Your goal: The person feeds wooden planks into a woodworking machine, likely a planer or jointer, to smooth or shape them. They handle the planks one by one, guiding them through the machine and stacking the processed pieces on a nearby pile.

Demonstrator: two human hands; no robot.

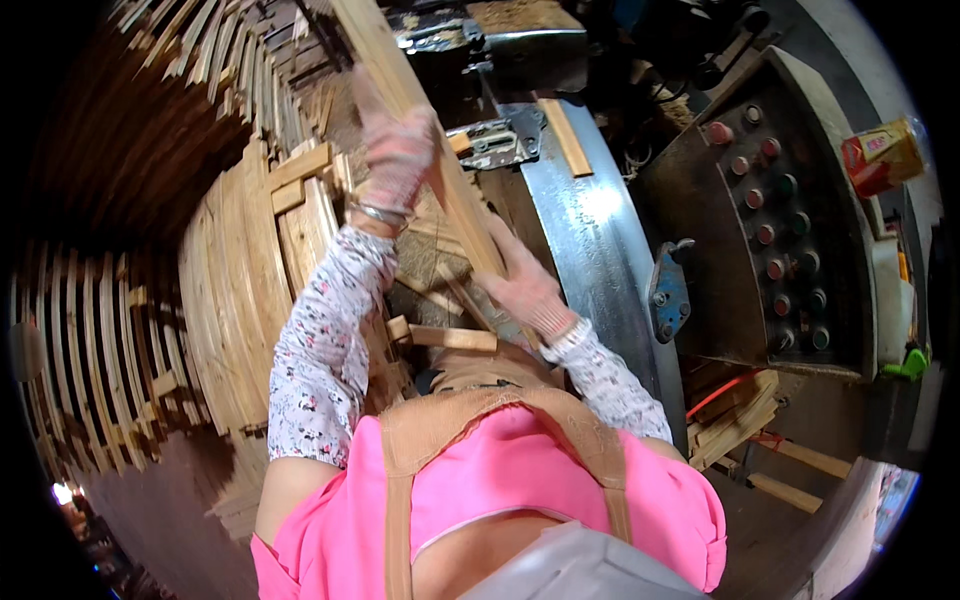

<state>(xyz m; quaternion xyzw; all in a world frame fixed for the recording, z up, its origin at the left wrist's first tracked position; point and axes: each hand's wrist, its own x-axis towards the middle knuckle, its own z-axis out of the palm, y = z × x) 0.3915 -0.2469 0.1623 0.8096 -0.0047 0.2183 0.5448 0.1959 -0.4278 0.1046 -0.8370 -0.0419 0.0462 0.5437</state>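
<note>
A long pale wooden board (385, 60) slants from the top of the view down toward my body, between my two hands. My left hand (398, 150), in a pinkish knit glove, is closed round the board's left side farther up. Lower down, my right hand (525, 285), gloved the same way, grips the board near its close end, thumb side against the wood. The fingers of both hands are partly hidden by the board. Right of it lies a shiny metal machine table (600, 240), with a short wooden strip (567, 137) resting on its far part.
Stacked boards (235, 290) stand at my left, with slatted piles beyond. A control panel (785, 230) with several red and green buttons is at the right, a red and yellow packet (885, 157) on its edge. A blue metal bracket (670, 290) sits on the machine table's edge.
</note>
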